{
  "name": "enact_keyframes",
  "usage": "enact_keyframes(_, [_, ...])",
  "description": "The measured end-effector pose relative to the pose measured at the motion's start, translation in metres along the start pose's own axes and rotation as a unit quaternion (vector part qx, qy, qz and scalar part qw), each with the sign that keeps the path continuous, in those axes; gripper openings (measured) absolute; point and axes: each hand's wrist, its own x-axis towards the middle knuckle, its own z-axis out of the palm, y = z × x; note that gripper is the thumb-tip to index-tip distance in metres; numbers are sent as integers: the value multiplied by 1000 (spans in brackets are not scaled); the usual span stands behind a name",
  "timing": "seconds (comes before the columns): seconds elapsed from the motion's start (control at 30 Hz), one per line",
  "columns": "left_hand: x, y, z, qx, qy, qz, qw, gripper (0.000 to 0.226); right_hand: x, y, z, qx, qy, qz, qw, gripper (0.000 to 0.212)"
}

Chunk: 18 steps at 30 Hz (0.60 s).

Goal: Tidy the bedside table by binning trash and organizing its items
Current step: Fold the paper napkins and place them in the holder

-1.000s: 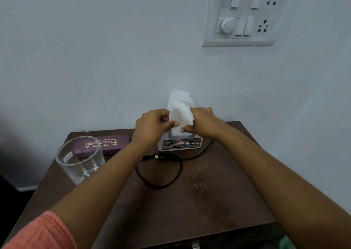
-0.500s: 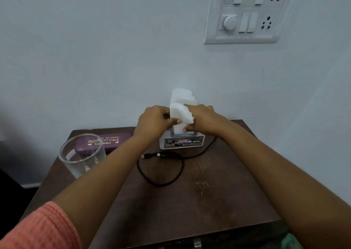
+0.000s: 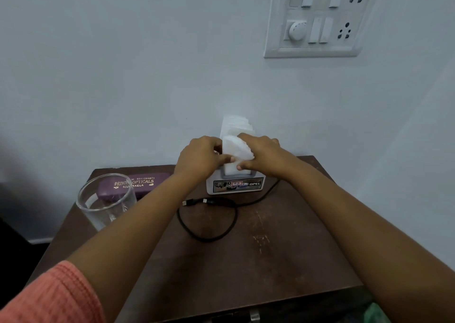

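A white tissue holder (image 3: 235,186) with a printed label stands at the back of the brown bedside table (image 3: 270,261). A stack of white tissues (image 3: 235,148) sticks up out of it. My left hand (image 3: 199,159) pinches the stack from the left and my right hand (image 3: 261,155) grips it from the right, both just above the holder's slot. The lower ends of the tissues sit inside the slot. My fingers hide part of the front tissue.
A clear empty glass (image 3: 105,202) stands at the table's left edge. Behind it lies a purple spectacle case (image 3: 138,183). A black USB cable (image 3: 209,219) loops across the middle. A white switchboard (image 3: 317,17) is on the wall above.
Both hands have pressed the tissues lower into the holder, and my right hand has slid over the top of the front tissue. The camera has tipped slightly.
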Motion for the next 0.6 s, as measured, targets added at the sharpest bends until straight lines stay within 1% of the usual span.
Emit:
enact_keyframes(0.07, [-1, -1, 0, -17, 5, -2, 1000, 26, -2, 3, -3, 32, 17, 14, 999, 54])
enact_keyframes(0.13, [-3, -1, 2, -16, 10, -7, 1000, 22, -2, 5, 0, 22, 18, 20, 999, 49])
enact_keyframes(0.2, [-3, 2, 4, 7, 17, -10, 1000, 19, -1, 5, 6, 5, 20, 20, 1000, 45])
enact_keyframes(0.27, [-4, 4, 5, 23, 23, -10, 999, 19, -2, 3, 10, 9, 26, 20, 999, 46])
enact_keyframes(0.33, [-3, 2, 6, 11, 27, -6, 1000, 22, -8, 4, 11, 73, 61, 19, 995, 51])
enact_keyframes(0.4, [-4, -2, 3, -32, 49, -6, 998, 22, -17, 7, 11, 179, 141, 28, 973, 53])
enact_keyframes(0.43, [-4, -5, 1, -66, 66, -5, 996, 19, -21, 10, 14, 211, 173, 36, 961, 53])
enact_keyframes(0.5, [-4, -9, -2, -118, 91, 6, 989, 12, -26, 15, 21, 234, 190, 55, 952, 53])
enact_keyframes(0.6, [-2, -11, -1, -106, 77, 21, 991, 13, -25, 17, 32, 246, 189, 72, 948, 51])
